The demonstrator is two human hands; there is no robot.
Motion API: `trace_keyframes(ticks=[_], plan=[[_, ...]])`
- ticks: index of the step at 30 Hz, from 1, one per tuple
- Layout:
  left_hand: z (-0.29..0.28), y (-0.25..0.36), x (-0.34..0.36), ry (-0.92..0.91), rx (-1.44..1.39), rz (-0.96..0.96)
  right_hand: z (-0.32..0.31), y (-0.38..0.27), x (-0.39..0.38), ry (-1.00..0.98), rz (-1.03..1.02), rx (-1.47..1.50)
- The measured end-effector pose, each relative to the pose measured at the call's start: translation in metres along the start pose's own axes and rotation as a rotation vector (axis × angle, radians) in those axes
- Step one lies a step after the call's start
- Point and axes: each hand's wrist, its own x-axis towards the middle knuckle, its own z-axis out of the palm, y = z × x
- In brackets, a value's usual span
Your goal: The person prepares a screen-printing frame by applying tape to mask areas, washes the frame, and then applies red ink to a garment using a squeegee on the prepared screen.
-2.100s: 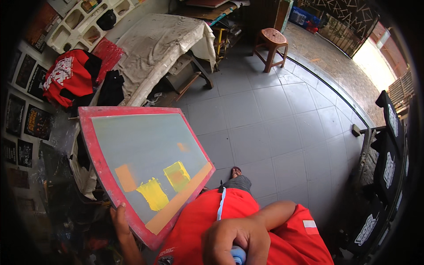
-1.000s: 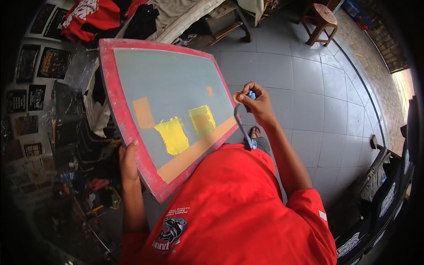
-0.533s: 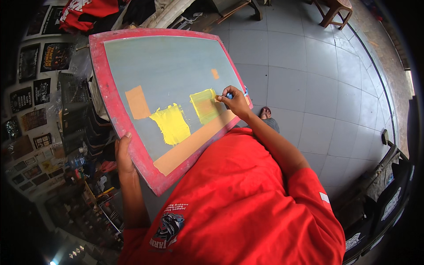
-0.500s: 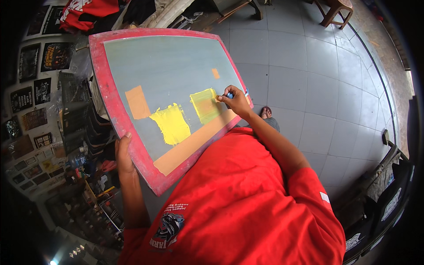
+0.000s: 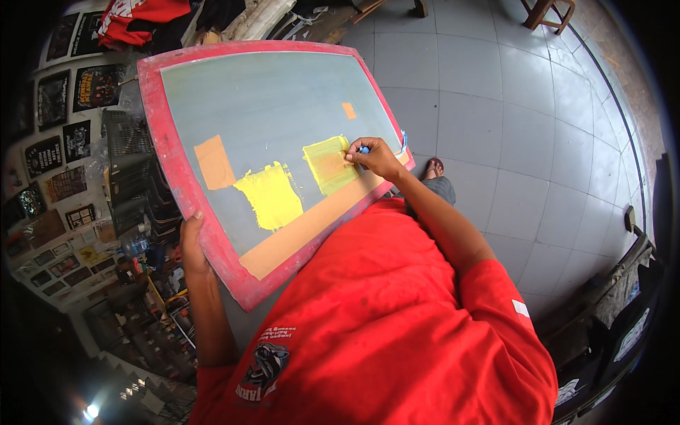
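A screen-printing frame (image 5: 151, 92) with a red border is tilted in front of my body. Its grey-green mesh (image 5: 262, 99) bears a thick yellow ink patch (image 5: 273, 198) and, to the right, a thinner, see-through yellow patch (image 5: 326, 166). My left hand (image 5: 193, 237) is closed on the frame's lower left edge, thumb on top. With bent fingers, my right hand (image 5: 372, 157) pinches a small blue object (image 5: 364, 150) at the right edge of the thinner patch; its kind I cannot make out.
Tan tape (image 5: 312, 227) runs along the mesh's near side, with smaller tape pieces (image 5: 214, 163) elsewhere. Posters (image 5: 99, 86) cover the left wall above cluttered shelves. A brown stool (image 5: 549, 14) stands on the grey tiled floor (image 5: 467, 127). Dark garments (image 5: 623, 333) hang at the lower right.
The view has shifted slightly, and the frame sits a little further left and up in it. My right hand stays at the thinner yellow patch; my left hand keeps its hold.
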Motion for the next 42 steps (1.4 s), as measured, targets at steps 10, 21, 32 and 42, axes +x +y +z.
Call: trace_keyframes(ticks=[10,21,32,42], plan=[[0.001,0.001,-0.001,0.065,0.019,0.004,0.0,0.01,0.004,-0.022,-0.01,-0.071],[0.003,0.002,-0.003,0.03,0.025,0.004,0.002,0.008,0.001,0.017,-0.16,-0.194],[0.006,0.006,-0.004,0.041,0.039,0.004,0.008,0.002,-0.017,0.055,-0.34,-0.643],[0.006,0.007,-0.006,0.024,0.053,-0.001,0.011,0.002,-0.021,0.12,-0.401,-0.73]])
